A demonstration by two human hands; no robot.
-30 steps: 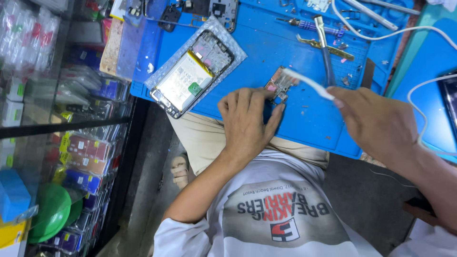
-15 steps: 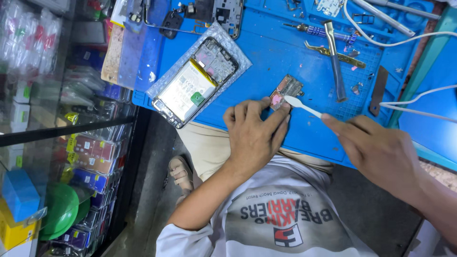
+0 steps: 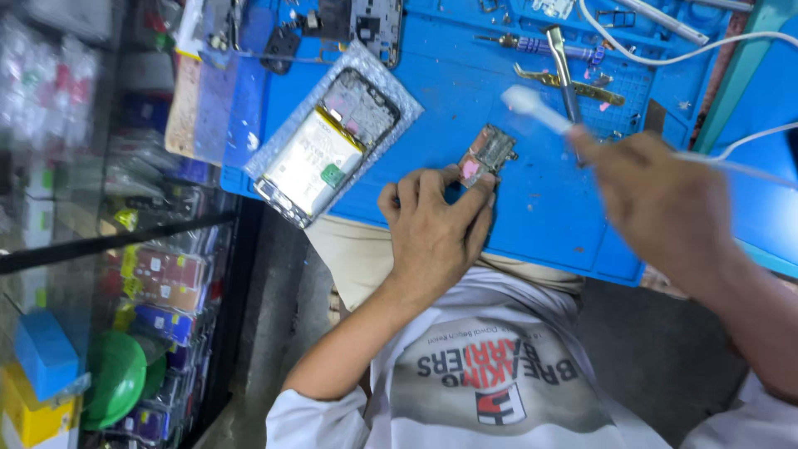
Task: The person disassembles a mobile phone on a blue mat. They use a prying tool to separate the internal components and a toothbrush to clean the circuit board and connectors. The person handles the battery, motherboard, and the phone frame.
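Observation:
My left hand (image 3: pixel 436 224) rests on the blue work mat (image 3: pixel 540 208) and pins a small circuit board (image 3: pixel 489 151) with a pink patch under its fingertips. My right hand (image 3: pixel 657 199) is blurred and holds a white brush (image 3: pixel 536 108). The brush head hovers just above and to the right of the board, not touching it. An opened phone (image 3: pixel 328 145) with its battery showing lies on a silvery bag to the left of my left hand.
Tweezers (image 3: pixel 565 83), a screwdriver (image 3: pixel 532 43) and small parts lie at the back of the mat. A white cable (image 3: pixel 690 54) crosses the top right. A glass display case (image 3: pixel 125 274) with coloured packages stands at the left.
My right hand has lifted the brush off the circuit board and swung it up and to the right. My left hand keeps its hold on the board.

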